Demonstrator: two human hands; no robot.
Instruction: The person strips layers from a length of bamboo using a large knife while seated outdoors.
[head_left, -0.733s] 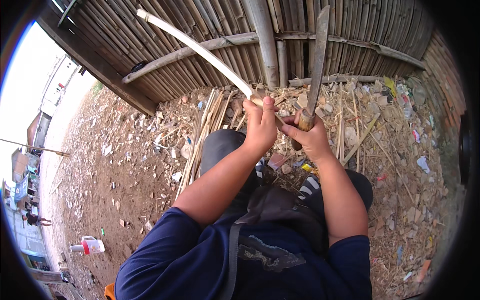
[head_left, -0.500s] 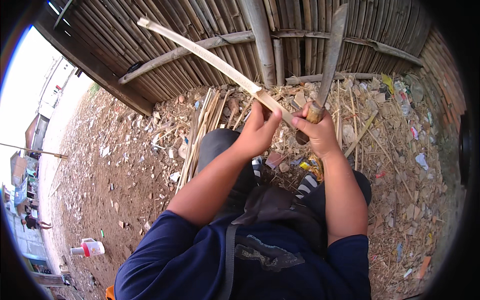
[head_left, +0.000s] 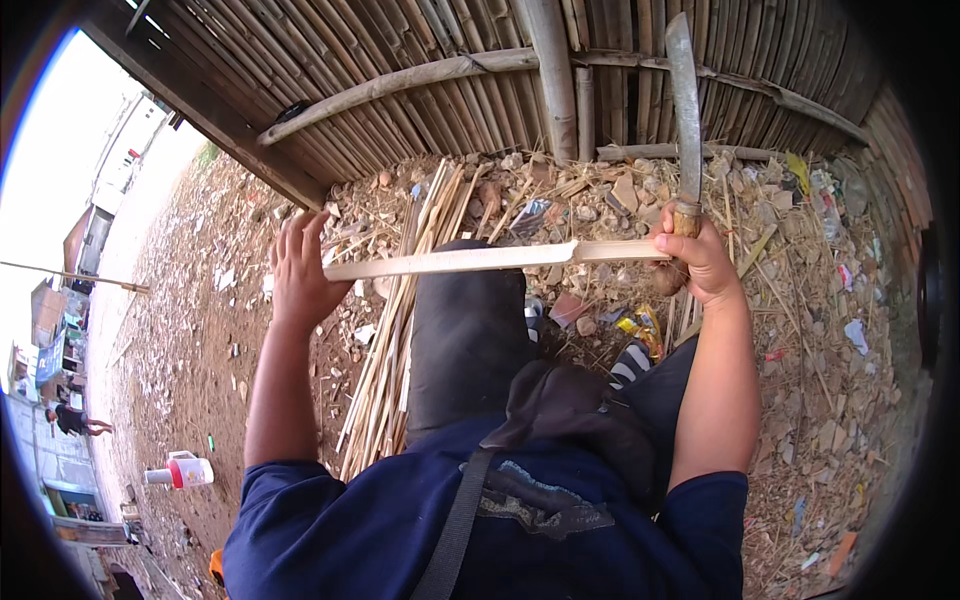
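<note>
Pale split bamboo strip [head_left: 490, 259] level between open left-hand fingers [head_left: 295, 240] and right-hand fingers [head_left: 668, 222] clenched round knife handle [head_left: 686, 217].

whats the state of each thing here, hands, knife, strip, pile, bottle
left hand: open, fingers spread, behind the left end of the bamboo strip
right hand: closed around the knife handle, at the strip's right end
knife: upright, blade pointing up
bamboo strip: level across the knees, in the air
pile of strips: lying on the ground by the left knee
white bottle: lying on its side on the dirt
</note>
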